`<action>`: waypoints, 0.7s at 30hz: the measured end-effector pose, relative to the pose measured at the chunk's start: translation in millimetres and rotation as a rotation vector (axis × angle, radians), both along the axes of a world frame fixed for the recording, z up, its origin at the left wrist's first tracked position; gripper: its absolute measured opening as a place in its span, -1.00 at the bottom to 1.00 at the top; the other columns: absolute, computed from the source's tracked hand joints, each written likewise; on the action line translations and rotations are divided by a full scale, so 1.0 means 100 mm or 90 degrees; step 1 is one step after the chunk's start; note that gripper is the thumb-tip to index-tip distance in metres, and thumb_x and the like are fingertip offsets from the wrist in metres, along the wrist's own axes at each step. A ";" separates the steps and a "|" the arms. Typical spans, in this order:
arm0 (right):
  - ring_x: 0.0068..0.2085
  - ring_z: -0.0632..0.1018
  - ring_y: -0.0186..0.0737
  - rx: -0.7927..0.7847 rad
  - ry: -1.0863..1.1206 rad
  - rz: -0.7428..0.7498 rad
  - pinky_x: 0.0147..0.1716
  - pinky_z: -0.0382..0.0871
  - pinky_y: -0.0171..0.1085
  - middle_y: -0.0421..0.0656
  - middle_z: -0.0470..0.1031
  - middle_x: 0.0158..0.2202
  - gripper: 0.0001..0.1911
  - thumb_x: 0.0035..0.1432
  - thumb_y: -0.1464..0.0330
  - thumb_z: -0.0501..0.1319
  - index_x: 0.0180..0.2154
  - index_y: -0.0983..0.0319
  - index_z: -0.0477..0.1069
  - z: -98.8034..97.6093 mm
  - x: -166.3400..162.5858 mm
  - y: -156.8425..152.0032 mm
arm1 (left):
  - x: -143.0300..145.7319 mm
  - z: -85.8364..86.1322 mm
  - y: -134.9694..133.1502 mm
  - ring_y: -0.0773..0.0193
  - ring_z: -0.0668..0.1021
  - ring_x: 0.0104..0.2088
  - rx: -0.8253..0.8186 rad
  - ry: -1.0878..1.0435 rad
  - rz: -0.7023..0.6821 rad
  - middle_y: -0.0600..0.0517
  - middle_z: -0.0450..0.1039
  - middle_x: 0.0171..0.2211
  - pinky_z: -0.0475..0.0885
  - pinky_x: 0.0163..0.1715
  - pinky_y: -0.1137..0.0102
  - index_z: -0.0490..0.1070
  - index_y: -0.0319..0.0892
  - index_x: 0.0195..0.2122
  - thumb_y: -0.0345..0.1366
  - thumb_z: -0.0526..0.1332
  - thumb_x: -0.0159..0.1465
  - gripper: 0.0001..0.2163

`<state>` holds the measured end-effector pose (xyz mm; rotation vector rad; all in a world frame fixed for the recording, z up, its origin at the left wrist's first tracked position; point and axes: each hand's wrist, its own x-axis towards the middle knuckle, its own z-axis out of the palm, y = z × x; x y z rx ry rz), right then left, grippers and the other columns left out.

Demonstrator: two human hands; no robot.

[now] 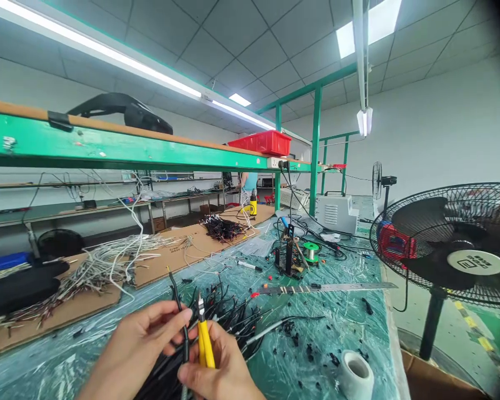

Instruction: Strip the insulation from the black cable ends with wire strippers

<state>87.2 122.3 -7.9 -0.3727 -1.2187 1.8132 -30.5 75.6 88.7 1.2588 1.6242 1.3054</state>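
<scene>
My left hand (139,344) pinches a thin black wire (179,311) between thumb and fingers, the wire standing up above the fingertips. My right hand (223,372) is closed round yellow-handled cutters (204,339), whose small jaws point up right beside the wire. Both hands hover over a bundle of black wires (229,322) lying on the green, plastic-covered bench (341,322). Black scraps of insulation are scattered to the right of the bundle.
A steel ruler (325,288) lies across the bench, a white tape roll (356,375) at the near right. Behind stand a soldering stand (289,255), a green solder spool (311,251) and white wires on cardboard (108,266). A black fan (454,250) stands right.
</scene>
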 end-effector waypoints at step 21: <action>-0.47 0.29 -0.38 0.036 -0.002 -0.214 -0.51 0.20 -0.37 -0.20 0.39 -0.36 -0.51 -0.17 0.13 0.43 -0.33 0.20 0.23 0.00 0.11 0.22 | -0.05 -0.17 0.16 0.21 0.45 -0.60 0.057 0.148 -0.001 0.06 0.44 -0.59 0.40 -0.55 0.35 0.43 -0.10 -0.40 0.27 0.13 0.03 -0.51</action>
